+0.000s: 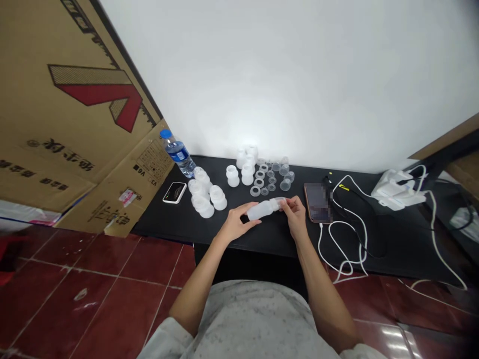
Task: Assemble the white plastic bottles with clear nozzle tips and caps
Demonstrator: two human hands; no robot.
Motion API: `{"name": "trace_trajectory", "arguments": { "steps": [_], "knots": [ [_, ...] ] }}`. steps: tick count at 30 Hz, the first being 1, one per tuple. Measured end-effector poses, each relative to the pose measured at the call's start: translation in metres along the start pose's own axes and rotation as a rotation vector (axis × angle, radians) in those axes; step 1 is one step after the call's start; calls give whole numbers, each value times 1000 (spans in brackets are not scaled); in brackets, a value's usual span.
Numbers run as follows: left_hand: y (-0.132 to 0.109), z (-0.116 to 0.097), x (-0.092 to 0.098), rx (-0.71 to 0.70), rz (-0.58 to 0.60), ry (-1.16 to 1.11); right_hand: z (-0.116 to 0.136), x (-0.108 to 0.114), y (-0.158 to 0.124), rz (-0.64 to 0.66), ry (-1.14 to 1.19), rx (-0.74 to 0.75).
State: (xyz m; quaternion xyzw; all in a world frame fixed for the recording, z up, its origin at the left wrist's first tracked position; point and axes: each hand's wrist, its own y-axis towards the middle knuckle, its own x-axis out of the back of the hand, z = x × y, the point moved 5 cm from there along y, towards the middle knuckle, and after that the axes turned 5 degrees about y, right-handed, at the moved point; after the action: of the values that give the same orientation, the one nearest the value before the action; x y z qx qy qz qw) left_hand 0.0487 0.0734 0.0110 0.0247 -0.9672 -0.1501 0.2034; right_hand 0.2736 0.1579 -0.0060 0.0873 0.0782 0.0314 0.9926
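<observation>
Holding the white bottle (261,210) over the black table (275,237): our left hand (236,222) grips its base, right hand (295,215) pinches the clear top (277,203). We judge it light, stiffish, slightly slick; best gripped mid-body.

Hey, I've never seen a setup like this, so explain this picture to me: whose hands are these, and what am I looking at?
There's no robot here, just a person's bare hands, seen from a camera on their head looking forward and down. The left hand grips the base of a frosted white plastic bottle. The right hand pinches a clear plastic piece at its other end; whether that's attached is hard to tell. On the long black table are more white plastic bottles, small translucent rings, clear domed caps, a blue-capped water bottle and a dark-screened phone beside white cables.
</observation>
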Motion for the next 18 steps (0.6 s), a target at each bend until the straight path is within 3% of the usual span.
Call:
{"name": "trace_trajectory", "arguments": {
  "steps": [4,9,11,14,18],
  "knots": [
    [0,-10,1,-22,-8,57,0,1,0,-23,17,-32],
    [-1,-14,2,4,37,41,6,-18,-10,288,56,-181],
    [-1,-15,3,-24,27,69,7,-23,-15,348,44,-222],
    [-1,-15,5,-61,-27,123,5,-25,-15,318,31,-210],
    [-3,-12,9,-12,-111,180,9,-19,-2,138,-11,-127]
  ]
}}
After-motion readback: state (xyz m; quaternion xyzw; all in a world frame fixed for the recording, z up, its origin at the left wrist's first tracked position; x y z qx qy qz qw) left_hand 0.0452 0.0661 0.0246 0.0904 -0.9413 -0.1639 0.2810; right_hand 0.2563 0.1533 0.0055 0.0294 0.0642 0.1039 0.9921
